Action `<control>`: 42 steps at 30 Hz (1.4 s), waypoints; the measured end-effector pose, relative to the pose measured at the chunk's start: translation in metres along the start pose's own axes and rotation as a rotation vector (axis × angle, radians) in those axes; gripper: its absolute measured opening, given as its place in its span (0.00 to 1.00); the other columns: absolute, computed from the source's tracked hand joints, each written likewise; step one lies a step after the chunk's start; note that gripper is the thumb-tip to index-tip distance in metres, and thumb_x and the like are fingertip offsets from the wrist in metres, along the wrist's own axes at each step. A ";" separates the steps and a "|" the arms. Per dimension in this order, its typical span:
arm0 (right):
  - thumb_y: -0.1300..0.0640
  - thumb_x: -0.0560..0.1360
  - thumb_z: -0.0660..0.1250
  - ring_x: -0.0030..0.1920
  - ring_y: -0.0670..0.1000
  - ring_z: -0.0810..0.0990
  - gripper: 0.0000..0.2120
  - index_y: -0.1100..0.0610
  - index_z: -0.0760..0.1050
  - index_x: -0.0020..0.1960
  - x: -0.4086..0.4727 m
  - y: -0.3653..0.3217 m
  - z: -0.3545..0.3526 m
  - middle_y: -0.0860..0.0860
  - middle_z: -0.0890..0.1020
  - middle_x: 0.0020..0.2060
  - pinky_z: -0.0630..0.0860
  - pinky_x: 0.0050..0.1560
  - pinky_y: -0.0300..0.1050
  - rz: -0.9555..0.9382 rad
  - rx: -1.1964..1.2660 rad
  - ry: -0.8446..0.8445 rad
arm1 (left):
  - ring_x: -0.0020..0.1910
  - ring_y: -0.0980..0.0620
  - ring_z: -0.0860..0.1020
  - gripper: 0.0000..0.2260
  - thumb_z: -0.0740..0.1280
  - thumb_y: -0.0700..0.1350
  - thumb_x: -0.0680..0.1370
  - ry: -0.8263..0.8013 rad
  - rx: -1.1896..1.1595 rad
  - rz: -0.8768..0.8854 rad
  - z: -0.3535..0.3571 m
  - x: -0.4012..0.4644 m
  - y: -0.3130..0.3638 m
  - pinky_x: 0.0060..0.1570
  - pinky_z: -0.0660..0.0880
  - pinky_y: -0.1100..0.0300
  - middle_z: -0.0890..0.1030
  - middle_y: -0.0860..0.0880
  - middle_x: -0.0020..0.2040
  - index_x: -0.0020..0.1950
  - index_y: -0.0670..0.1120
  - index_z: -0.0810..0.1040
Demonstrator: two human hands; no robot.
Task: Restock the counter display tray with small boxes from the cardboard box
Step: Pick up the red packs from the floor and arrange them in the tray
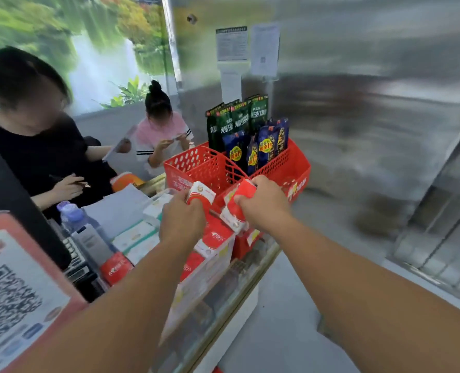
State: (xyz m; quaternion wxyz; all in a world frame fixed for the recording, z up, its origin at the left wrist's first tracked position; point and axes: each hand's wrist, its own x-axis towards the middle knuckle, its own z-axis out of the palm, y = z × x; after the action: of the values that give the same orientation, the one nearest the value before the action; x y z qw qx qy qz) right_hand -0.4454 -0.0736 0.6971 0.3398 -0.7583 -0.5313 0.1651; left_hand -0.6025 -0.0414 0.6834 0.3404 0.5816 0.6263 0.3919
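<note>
Both hands work at the frame's centre: the left hand (pixel 181 219) grips a red-and-white small box (pixel 200 196), and the right hand (pixel 263 204) is curled round another small box (pixel 236 203). Just below them a clear display tray (pixel 210 267) holds more red boxes, its contents partly hidden by the left forearm and blurred by motion. Behind stands a red basket (pixel 290 170) of snack packets (pixel 246 130). No cardboard box can be made out. A QR sign (pixel 11 300) is cut off at lower left.
</note>
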 end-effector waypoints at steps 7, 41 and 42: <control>0.42 0.79 0.65 0.47 0.58 0.79 0.28 0.59 0.68 0.71 0.032 -0.017 0.068 0.58 0.66 0.67 0.77 0.46 0.50 0.124 -0.123 -0.247 | 0.58 0.42 0.78 0.15 0.57 0.37 0.79 -0.118 0.523 -0.145 -0.031 0.041 -0.049 0.56 0.74 0.53 0.79 0.40 0.60 0.61 0.38 0.78; 0.52 0.77 0.62 0.49 0.55 0.78 0.13 0.52 0.74 0.61 -0.019 0.040 0.027 0.52 0.73 0.57 0.76 0.44 0.50 -0.001 -0.261 -0.204 | 0.48 0.53 0.73 0.09 0.62 0.45 0.79 0.012 0.310 0.507 0.059 -0.013 -0.013 0.52 0.72 0.53 0.80 0.52 0.50 0.53 0.49 0.81; 0.53 0.76 0.62 0.48 0.55 0.78 0.11 0.51 0.75 0.57 -0.022 0.044 0.022 0.52 0.74 0.55 0.75 0.41 0.49 0.006 -0.259 -0.202 | 0.47 0.53 0.74 0.08 0.63 0.44 0.78 -0.007 0.283 0.538 0.064 -0.022 -0.008 0.50 0.71 0.54 0.80 0.52 0.49 0.52 0.49 0.81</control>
State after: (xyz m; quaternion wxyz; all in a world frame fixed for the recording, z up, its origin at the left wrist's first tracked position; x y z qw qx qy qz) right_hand -0.4366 -0.0953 0.6480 0.1835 -0.7769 -0.5773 0.1716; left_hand -0.5479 -0.0576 0.6459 0.1422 0.7697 0.4967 0.3750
